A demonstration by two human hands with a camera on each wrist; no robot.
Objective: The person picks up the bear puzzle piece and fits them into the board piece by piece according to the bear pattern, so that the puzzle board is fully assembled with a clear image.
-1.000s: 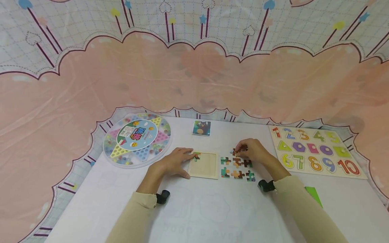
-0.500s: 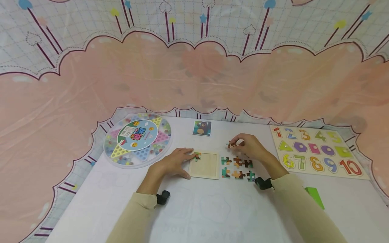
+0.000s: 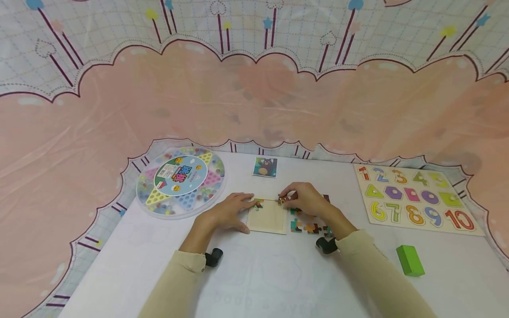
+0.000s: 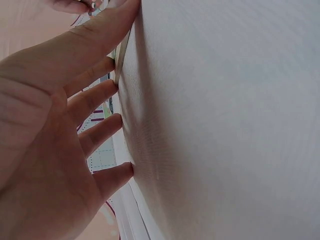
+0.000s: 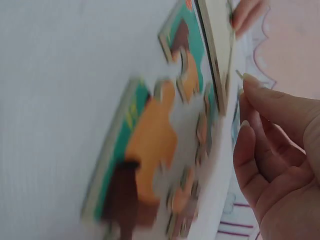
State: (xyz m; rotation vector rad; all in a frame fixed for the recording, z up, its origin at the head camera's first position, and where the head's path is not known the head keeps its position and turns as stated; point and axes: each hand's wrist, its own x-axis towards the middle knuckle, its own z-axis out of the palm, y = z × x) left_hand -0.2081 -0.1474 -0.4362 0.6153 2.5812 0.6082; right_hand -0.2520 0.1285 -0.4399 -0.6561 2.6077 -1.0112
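Note:
My left hand (image 3: 227, 212) rests at the left side of a shallow square wooden puzzle tray (image 3: 268, 218), its fingers spread and the fingertips at the rim. A green and brown jigsaw piece (image 3: 258, 204) lies in the tray's far left corner, by the index finger. My right hand (image 3: 308, 199) pinches a brown jigsaw piece (image 3: 282, 200) with eye marks on it, over the tray's far right part. In the right wrist view only a thin edge of that piece shows at the fingertips. More loose jigsaw pieces (image 3: 308, 228) lie right of the tray, partly hidden under the right hand.
A bear picture card (image 3: 265, 167) lies behind the tray. At the left is a round marble game board (image 3: 180, 182); at the right, a number and shape board (image 3: 417, 198). A green block (image 3: 410, 260) sits near my right forearm. A patterned cloth (image 3: 254, 106) hangs behind the table.
My right hand has lifted the brown jigsaw piece from the back of the loose pieces and carried it left over the tray. The left hand has stayed in place.

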